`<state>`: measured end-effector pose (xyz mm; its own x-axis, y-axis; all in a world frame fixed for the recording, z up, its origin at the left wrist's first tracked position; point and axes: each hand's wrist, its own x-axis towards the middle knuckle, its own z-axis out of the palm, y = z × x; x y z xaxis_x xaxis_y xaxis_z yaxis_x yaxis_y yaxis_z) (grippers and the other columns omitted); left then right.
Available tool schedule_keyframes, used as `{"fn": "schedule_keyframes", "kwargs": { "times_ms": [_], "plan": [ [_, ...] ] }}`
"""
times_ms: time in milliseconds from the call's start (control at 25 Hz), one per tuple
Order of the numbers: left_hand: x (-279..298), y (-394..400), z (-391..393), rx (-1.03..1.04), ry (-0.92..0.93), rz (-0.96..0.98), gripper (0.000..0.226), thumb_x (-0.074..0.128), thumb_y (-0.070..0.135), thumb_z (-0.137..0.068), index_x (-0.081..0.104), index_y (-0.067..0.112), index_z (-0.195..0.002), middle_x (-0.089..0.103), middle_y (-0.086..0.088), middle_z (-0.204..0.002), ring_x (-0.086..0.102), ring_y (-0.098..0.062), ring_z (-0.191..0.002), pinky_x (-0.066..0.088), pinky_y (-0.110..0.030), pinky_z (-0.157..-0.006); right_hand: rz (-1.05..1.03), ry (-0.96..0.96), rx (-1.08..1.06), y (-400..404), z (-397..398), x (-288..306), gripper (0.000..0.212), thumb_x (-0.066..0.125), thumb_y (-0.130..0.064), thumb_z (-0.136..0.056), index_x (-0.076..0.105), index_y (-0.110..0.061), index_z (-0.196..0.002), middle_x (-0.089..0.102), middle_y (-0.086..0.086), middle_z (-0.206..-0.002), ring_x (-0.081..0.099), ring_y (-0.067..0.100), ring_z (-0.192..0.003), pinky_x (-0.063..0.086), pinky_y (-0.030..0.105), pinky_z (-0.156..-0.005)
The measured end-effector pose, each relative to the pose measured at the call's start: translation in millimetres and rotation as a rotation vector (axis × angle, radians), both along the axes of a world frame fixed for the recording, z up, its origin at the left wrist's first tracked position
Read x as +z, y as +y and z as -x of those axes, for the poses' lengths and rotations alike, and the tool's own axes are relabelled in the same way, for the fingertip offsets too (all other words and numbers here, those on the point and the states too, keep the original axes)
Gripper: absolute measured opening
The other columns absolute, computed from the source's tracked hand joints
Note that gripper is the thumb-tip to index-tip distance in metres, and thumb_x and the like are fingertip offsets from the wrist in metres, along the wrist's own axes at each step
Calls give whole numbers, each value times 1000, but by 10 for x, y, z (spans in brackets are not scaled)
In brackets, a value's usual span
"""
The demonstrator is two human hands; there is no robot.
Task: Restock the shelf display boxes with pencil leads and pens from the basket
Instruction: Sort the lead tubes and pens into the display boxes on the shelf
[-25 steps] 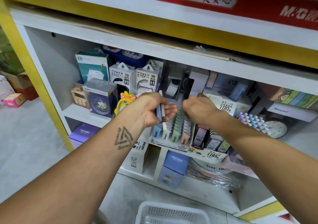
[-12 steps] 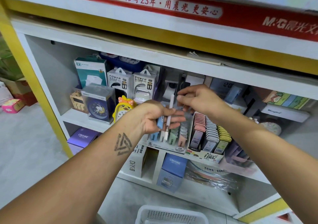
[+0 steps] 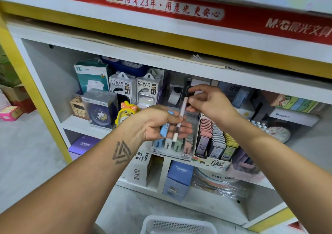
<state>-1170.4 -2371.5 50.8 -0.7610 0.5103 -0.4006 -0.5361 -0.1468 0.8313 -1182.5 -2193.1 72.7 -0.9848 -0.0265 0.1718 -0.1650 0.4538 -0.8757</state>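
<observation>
Here the pastel display box (image 3: 173,146) is sitting on the shelf edge, the basket (image 3: 177,224) lying well below it. Above the box the left hand (image 3: 162,124) is closing on a blue lead case (image 3: 165,128) and a slim white pen (image 3: 179,120); the right hand (image 3: 209,102) is pinching the pen's top. Light, stiff and probably slippery, the pen wants a mid-barrel grip. The box's slots are looking crowded, with a dark display box (image 3: 213,144) just beside it.

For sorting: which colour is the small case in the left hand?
Light blue; the case shows best in the head view, beside a white pen.
</observation>
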Motion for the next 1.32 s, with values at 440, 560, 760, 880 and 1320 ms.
{"fn": "schedule_keyframes", "kwargs": {
  "times_ms": [440, 560, 760, 880, 1320],
  "plan": [
    [36, 470, -15, 94, -95, -182, 21, 45, 11, -103, 59, -4, -108, 68, -24, -115, 69, -33, -105, 58, -49, -82, -390, 313, 96, 506, -539, -76, 22, 74, -6, -87, 76, -17, -106, 69, -7, -104, 65, 9, -99, 53, 26, -89],
    [70, 682, -95, 10, 69, 26, 19, 50, 19, -102, 59, 2, -103, 74, -20, -93, 58, -18, -44, 38, -18, -36, -2, 237, -167, 935, -619, 7, 16, 75, -9, -87, 77, -25, -92, 76, -7, -88, 71, 9, -88, 55, 22, -79],
    [82, 948, -161, -74, 140, 162, 36, 43, 41, -94, 57, 8, -96, 57, -7, -65, 29, -12, -42, 14, -16, -39, 652, 221, -240, 1492, -798, 147, 14, 72, 7, -83, 73, -4, -90, 76, 6, -80, 71, 17, -74, 57, 26, -73],
    [54, 1064, -206, -89, 125, 127, 38, 36, 28, -86, 62, 2, -97, 51, -6, -65, 30, -14, -50, 20, -19, -40, 465, 262, -255, 1667, -947, 138, 9, 71, 1, -87, 74, -5, -93, 74, 4, -74, 64, 13, -62, 55, 22, -65],
    [-54, 1310, -320, 42, 261, 113, 20, 64, 2, -90, 66, -4, -109, 71, -14, -89, 68, -23, -78, 61, -36, -67, -440, 223, -161, 1679, -1195, -186, 8, 81, -23, -84, 78, -25, -91, 72, -16, -80, 65, -1, -73, 50, 22, -72]
  ]
}}
